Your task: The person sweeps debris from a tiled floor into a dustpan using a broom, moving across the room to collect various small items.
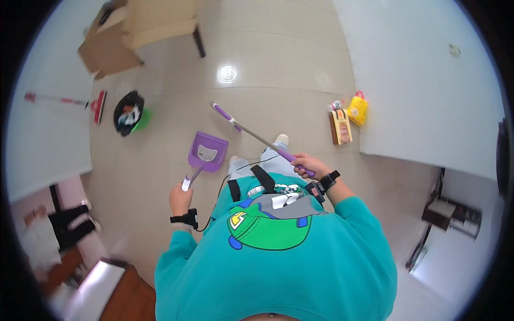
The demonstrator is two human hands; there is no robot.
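My left hand [181,198] grips the handle of a purple long-handled dustpan [219,145], whose pan is just above or on the floor ahead of my feet; I cannot tell which. A pale label sits inside the pan. In my right hand [311,165] is the purple grip of a broom [257,137] with a metal shaft. Its purple-and-white head [226,114] lies out in front of me, past the dustpan's right side, with its bristles mostly hidden. A black strapped device is on each wrist, and a thin cable runs across my lap.
A lined bin [128,116] with rubbish stands left, near a red floor squeegee [97,106] against the wall. A cardboard box [106,52] and a table [160,28] are ahead left. At right are a printed carton [341,127], a yellow bag [358,109] and a bottle [335,105]. Another person [44,236] is at lower left.
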